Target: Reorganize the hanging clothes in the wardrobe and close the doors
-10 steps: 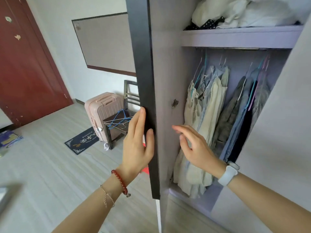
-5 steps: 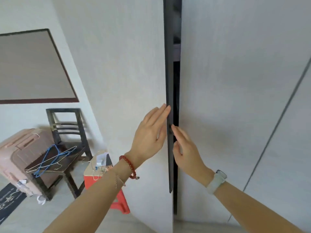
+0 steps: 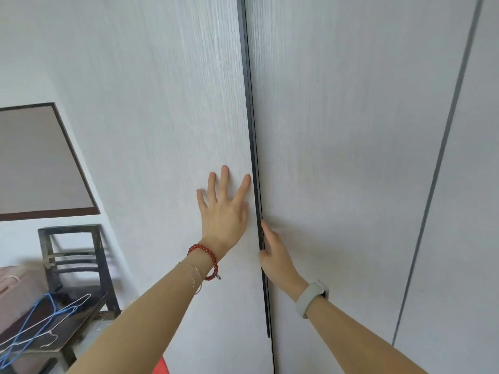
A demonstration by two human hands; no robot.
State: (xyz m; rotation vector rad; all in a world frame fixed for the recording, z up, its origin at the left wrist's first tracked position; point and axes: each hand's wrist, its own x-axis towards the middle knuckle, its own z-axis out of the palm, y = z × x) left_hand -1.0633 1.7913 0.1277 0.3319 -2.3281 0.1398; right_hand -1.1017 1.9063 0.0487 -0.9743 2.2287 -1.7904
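Wardrobe door (image 3: 162, 109) | left hand (image 3: 225, 211) flat on it | right hand (image 3: 275, 255) at its edge

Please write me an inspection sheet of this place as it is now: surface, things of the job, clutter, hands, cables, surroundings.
Surface: pale wood-grain wardrobe front; nothing stands on it.
Job's things: left door nearly shut against right door; thin dark gap between them; clothes not visible.
Clutter: wire hangers, blue and white, on dark chair; red object at bottom edge.
Hands: left hand flat on left door, fingers straight; right hand at the door edge, fingertips hidden.
Cables: nothing seen.
Surroundings: framed board on wall; pink object behind chair.
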